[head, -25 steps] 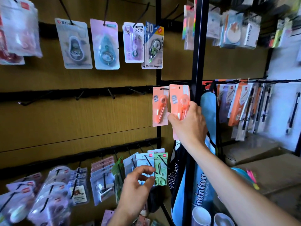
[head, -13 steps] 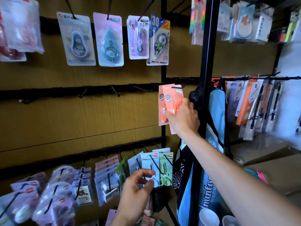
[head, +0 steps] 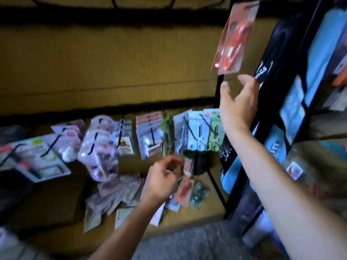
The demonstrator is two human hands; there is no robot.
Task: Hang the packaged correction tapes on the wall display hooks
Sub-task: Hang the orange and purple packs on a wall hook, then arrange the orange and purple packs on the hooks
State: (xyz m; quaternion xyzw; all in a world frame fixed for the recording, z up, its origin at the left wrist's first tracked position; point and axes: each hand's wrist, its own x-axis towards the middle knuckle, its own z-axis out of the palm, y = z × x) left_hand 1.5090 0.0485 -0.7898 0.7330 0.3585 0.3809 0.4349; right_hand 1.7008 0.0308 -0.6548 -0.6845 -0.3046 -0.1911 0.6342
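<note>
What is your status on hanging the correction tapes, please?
Right hand open below hung orange tapes. Left hand loosely curled, empty, over loose packs. Nothing in the way.

orange packages (head: 237, 37): orange-red, upper right
wall panel (head: 112, 68): mustard brown
hook rails (head: 105, 15): black
bag (head: 293, 102): light blue and black, right
floor (head: 187, 239): grey speckled

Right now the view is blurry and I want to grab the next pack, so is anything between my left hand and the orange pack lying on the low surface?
Nothing visible blocks it. The left hand hovers just left of the orange carded correction tape pack, beside a green pack; blur hides whether the fingers touch it.
</note>
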